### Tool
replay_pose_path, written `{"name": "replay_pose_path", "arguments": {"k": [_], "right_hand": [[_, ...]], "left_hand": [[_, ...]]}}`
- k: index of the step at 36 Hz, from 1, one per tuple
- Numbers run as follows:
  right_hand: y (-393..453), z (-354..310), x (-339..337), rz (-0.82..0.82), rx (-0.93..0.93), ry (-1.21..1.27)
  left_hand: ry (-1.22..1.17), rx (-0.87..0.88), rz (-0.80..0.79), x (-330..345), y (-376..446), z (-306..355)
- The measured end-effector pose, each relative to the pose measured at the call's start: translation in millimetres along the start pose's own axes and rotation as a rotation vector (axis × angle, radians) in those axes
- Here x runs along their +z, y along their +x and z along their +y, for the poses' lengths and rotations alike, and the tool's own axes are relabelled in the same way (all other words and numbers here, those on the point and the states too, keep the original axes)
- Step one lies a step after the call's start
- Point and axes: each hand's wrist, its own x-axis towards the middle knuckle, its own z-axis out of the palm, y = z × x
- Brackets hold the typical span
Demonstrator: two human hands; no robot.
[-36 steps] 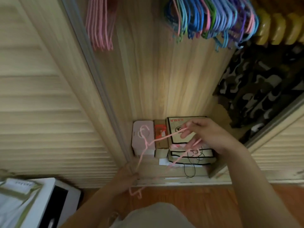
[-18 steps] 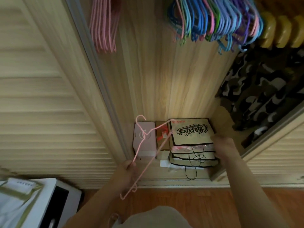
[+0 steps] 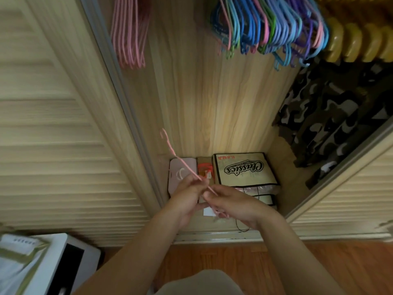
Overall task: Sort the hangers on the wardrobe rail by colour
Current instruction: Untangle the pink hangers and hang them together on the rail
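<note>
While the pink hanger [image 3: 183, 164] is slanting low in front of the wardrobe, hook pointing up-left, the left hand [image 3: 190, 193] and right hand [image 3: 232, 202] are both pinching its wire, each grip clenched around it. Far above left, a pink bunch [image 3: 129, 33] is hanging sorted; to the right, the mixed bunch [image 3: 270, 26] of blue, green, purple and pink is waiting, so most sorting seems left.

Head camera looks steeply down into the wardrobe [image 3: 212, 103].
</note>
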Motion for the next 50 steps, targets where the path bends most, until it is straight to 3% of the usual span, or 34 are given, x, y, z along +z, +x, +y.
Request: {"name": "replay_pose_path", "arguments": {"k": [6, 9, 12, 15, 18, 20, 22, 30, 36, 44, 50], "right_hand": [[2, -11, 8, 0.278, -0.113, -0.02], [2, -27, 6, 0.399, -0.148, 0.017], [1, -55, -2, 0.517, -0.198, 0.076], [0, -95, -9, 0.578, -0.269, 0.104], [-3, -127, -13, 0.634, -0.333, 0.119], [-4, -149, -18, 0.669, -0.397, 0.141], [-6, -171, -22, 0.713, -0.448, 0.189], [-3, -239, -34, 0.773, -0.614, 0.239], [34, -274, -51, 0.897, -0.737, 0.138], [66, -325, -62, 0.871, -0.685, 0.027], [89, -327, -59, 0.775, -0.587, -0.007]], "left_hand": [[0.14, 0.038, 0.037, 21, 4, 25], [0.323, 0.171, 0.082, 21, -5, 54], [0.481, 0.508, 0.29, 13, -24, 106], [0.455, 0.995, 0.503, -3, -50, 173], [0.584, 1.437, 0.796, -21, -73, 228], [0.629, 1.622, 1.017, -35, -84, 262], [0.653, 1.696, 1.141, -45, -93, 291], [0.993, 1.559, 1.205, -71, -93, 355], [0.97, 1.601, 1.212, -75, -86, 357], [0.966, 1.628, 1.227, -76, -83, 357], [0.985, 1.597, 1.243, -76, -84, 356]]}}
